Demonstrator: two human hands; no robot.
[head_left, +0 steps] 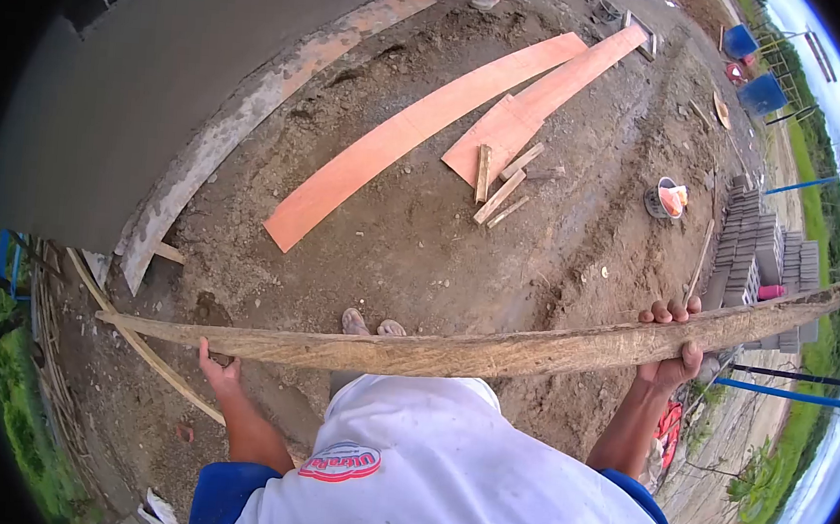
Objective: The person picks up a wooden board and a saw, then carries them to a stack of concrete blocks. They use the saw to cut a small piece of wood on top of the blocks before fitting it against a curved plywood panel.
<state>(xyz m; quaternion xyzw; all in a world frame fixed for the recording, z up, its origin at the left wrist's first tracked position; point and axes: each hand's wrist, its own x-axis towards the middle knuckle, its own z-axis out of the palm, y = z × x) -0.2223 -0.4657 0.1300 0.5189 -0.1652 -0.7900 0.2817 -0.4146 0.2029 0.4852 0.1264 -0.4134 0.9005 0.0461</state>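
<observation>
- Red logo [340, 462] on white shirt, upside down, lettering unreadable.
- Left hand [220, 372] gripping plank [453, 350] from beneath, thumb raised.
- Right hand [672, 343] closed round plank, fingers over top edge.
- Plank held level across body, above feet [373, 326].
- Beyond, orange boards [429, 126] flat on dirt.

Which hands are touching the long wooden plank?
Touching, both. The head view shows the left hand pressed against the underside of the plank and the right hand wrapped around it.

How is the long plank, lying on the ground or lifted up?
Lifted up. The left hand and right hand hold the plank level, above the dirt ground and the person's feet.
</observation>
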